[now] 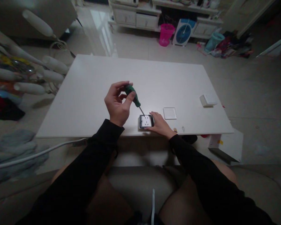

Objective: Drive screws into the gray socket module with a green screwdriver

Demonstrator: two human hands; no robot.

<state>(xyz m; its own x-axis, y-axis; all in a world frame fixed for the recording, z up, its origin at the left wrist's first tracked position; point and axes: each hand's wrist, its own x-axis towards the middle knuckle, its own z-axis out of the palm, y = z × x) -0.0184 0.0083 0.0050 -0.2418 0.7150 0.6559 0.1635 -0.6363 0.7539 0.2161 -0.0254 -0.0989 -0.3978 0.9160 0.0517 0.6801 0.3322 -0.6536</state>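
Observation:
My left hand [119,103] is closed around the green handle of a screwdriver [134,95], which slants down to the right. Its metal tip meets the upper edge of a wall socket [146,121], or ends just above it. The socket lies face up near the table's front edge, with its dark mounting frame exposed. My right hand [159,124] grips the socket's right side between thumb and fingers. A thin white cover frame [170,113] lies flat to the right of that hand.
The white table [103,81] carries a white box [208,100] at its right. Two small items, one yellowish [175,130] and one clear [183,128], lie by my right wrist. Beyond stand a pink basket [166,33] and a blue-and-white fan [184,32]. A lamp with white shades [53,64] is at left.

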